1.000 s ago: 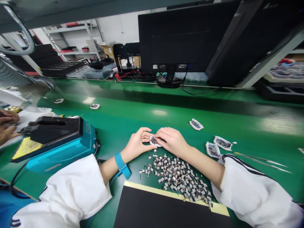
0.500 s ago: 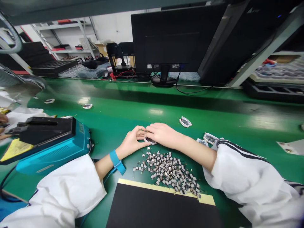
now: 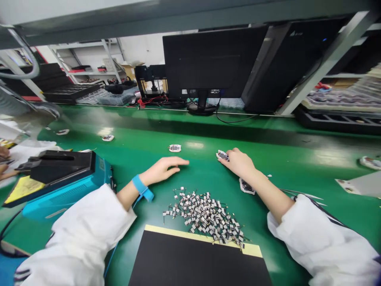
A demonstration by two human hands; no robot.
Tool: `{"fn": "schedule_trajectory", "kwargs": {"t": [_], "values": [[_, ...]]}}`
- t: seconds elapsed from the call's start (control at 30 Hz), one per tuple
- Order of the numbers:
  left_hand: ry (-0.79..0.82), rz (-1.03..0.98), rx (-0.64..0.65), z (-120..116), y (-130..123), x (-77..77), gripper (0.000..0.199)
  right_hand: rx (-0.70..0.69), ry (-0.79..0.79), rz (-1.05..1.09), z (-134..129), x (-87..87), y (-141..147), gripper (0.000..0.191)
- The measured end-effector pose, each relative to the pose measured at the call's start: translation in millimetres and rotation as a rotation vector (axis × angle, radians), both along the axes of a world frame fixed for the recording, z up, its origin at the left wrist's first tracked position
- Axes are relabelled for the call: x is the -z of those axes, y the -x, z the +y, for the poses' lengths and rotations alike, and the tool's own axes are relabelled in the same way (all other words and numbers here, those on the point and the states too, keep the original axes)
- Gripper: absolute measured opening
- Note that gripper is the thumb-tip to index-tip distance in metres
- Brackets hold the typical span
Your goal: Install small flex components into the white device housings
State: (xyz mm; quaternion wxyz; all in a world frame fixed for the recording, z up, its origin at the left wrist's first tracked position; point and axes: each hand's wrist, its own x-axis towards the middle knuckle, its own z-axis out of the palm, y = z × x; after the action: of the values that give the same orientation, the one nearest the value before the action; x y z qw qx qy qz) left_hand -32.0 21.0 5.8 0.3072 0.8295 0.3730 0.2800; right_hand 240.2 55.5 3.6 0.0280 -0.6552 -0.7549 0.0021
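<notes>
My right hand [image 3: 240,162] is closed on the edge of a small white-rimmed housing with a dark circuit board inside [image 3: 222,155], which is at the mat. My left hand [image 3: 162,169] hovers with its fingers stretched out and holds nothing; a blue wrist strap [image 3: 143,188] is on that wrist. Beyond its fingertips lies a similar white housing [image 3: 175,148]. Another housing [image 3: 246,186] is partly covered by my right wrist. Between my forearms spreads a pile of small grey square parts with short dark wires [image 3: 205,214].
A black sheet with a yellow edge [image 3: 196,258] lies nearest me. A teal-and-black device [image 3: 71,178] stands at left, with another person's hand [image 3: 4,165] beyond it. More housings [image 3: 108,138] lie along the green bench. A monitor [image 3: 208,63] stands behind.
The housing that was between both hands now lies farther off on the mat. My left hand has opened; my right hand has moved right and taken hold of another housing. The view has shifted slightly.
</notes>
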Motion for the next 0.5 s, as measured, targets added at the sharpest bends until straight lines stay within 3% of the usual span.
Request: {"fn": "schedule_trajectory", "kwargs": {"t": [0.07, 0.13, 0.3, 0.5], "values": [[-0.023, 0.147, 0.277, -20, 0, -7.5, 0.032, -0.060, -0.006, 0.040, -3, -2.1, 7, 0.037], [-0.031, 0.233, 0.374, -31, 1, -9.6, 0.035, -0.202, -0.001, 0.114, -10, -3.5, 18, 0.034], [-0.031, 0.263, 0.270, -31, 7, 0.0, 0.024, -0.634, 0.049, 0.331, -33, 8.1, 49, 0.036], [-0.042, 0.162, 0.025, -38, 13, 10.9, 0.022, -0.700, 0.039, 0.413, -37, 25.1, 60, 0.047]]}}
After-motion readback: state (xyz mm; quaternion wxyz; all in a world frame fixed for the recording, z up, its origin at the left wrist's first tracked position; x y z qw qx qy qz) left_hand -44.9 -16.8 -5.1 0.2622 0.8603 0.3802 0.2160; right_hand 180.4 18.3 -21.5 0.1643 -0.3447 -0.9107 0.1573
